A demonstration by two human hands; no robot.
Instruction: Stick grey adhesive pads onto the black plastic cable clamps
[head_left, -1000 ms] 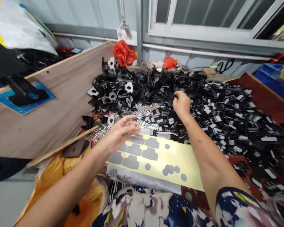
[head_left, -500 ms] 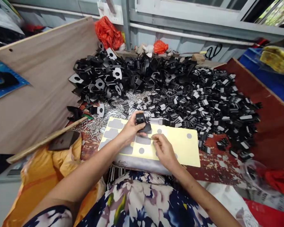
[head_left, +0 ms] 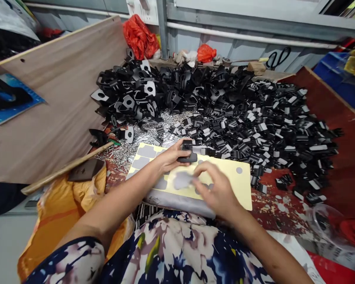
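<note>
My left hand [head_left: 173, 156] is closed on a black plastic clip [head_left: 187, 152], held over a yellow sticker sheet [head_left: 233, 185]. Pinched between the thumb and forefinger of my right hand [head_left: 217, 187] is a grey sticker [head_left: 182, 180], blurred by motion and raised above the sheet. Grey shapes, some large and some round, cover parts of the sheet. Beneath the sheet's near edge lies a grey rolled support [head_left: 177, 204], close to my lap.
Black plastic parts [head_left: 230, 106] are heaped across the table, with small silver metal pieces [head_left: 127, 150] beside them. A wooden-handled tool [head_left: 68, 167] leans at left over a yellow bag [head_left: 56, 213]. Wooden boards [head_left: 68, 86] wall the sides. Black-handled scissors [head_left: 279, 58] rest at the back.
My right hand has lifted a grey sticker off the yellow sheet. The clip in my left hand has shifted and turned slightly. The camera view has moved a little.
</note>
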